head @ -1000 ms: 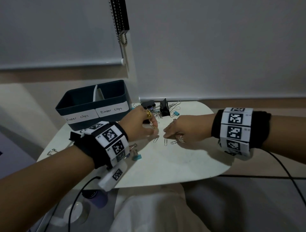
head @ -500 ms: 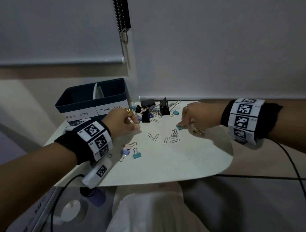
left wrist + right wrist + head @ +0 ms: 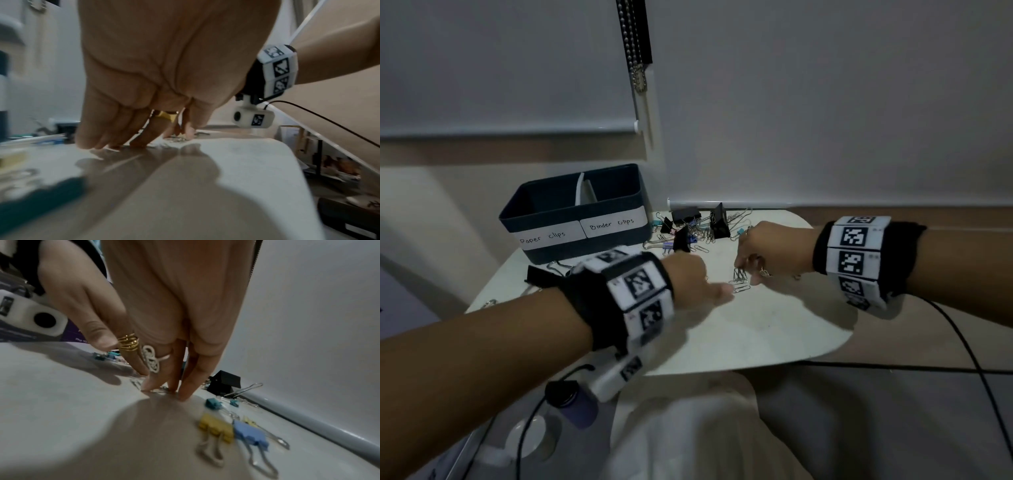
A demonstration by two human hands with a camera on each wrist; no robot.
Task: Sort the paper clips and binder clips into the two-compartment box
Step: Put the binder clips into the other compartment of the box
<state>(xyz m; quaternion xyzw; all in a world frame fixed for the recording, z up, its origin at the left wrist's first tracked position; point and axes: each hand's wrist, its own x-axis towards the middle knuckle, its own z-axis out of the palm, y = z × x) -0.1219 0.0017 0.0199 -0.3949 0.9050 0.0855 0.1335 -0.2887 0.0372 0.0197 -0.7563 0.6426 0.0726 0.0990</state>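
On the front of the dark box (image 3: 571,219) we read two handwritten white labels: "Paper clips" (image 3: 544,237) under the left compartment and "Binder clips" (image 3: 613,223) under the right one. A white divider stands between the two compartments. The box sits at the far left of the pale table (image 3: 774,329).

Our left hand (image 3: 690,279) reaches in low from the left, fingers straight and angled down, their tips touching the tabletop right beside a small bunch of silver paper clips (image 3: 739,281); it grips nothing that we can see. Our right hand (image 3: 767,250) comes from the right, wrist raised, fingers pointing straight down and held close together, tips resting on the same bunch of paper clips. Whether they pinch one we cannot tell.

Beyond the hands, against the wall, lies the mixed pile of black binder clips (image 3: 717,221) and more wire clips. In the right wrist view, a yellow binder clip (image 3: 216,428) and a blue binder clip (image 3: 249,435) lie side by side near that hand.
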